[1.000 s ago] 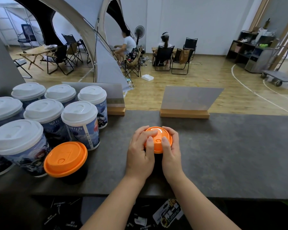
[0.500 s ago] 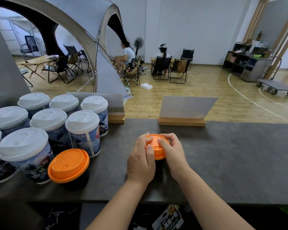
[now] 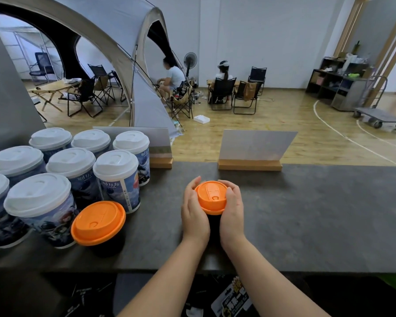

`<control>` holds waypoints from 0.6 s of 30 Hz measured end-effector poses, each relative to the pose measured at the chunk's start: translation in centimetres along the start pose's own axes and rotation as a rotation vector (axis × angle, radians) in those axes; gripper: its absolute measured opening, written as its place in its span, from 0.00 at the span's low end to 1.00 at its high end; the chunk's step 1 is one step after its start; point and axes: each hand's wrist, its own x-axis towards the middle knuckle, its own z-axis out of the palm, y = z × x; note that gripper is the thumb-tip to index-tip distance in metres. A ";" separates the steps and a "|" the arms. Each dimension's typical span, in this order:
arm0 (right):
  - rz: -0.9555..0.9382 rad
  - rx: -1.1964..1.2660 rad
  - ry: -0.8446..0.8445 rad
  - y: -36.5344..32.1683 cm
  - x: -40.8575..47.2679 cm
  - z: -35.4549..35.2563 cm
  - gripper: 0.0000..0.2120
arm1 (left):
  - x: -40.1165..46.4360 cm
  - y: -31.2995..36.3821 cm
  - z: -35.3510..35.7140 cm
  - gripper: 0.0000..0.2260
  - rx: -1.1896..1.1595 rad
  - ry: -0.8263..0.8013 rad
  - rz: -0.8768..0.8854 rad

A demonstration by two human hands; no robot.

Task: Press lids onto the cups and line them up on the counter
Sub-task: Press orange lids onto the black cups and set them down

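left hand (image 3: 193, 212): wrapped round left side of the black cup, fingers up at the lid rim
right hand (image 3: 232, 210): same on the right side, gripping the cup
orange lid (image 3: 212, 197): seated on black cup (image 3: 213, 221), mid table (image 3: 306, 213), between both hands
second orange-lidded cup (image 3: 98, 223): near edge, left of the hands, just beside the white-lidded cups
white-lidded cups (image 3: 117, 177): cluster at left, printed sleeves, all upright
sign stands (image 3: 252, 152): two, wooden bases, far edge of table

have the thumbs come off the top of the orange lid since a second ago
Yes. The left hand and right hand now cup the sides of the orange lid, its top bare; the cup stays before the right sign stand.
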 end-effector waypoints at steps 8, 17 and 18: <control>-0.165 -0.040 0.041 1.4 0.3 0.1 0.18 | -0.3 -0.2 1.2 0.19 -0.178 0.129 -0.078; -0.213 -0.015 0.082 2.7 1.2 0.3 0.15 | -0.1 -0.9 1.5 0.20 -0.171 0.166 -0.007; -0.214 -0.008 0.088 2.7 1.2 0.3 0.15 | -0.1 -0.9 1.5 0.20 -0.185 0.173 -0.015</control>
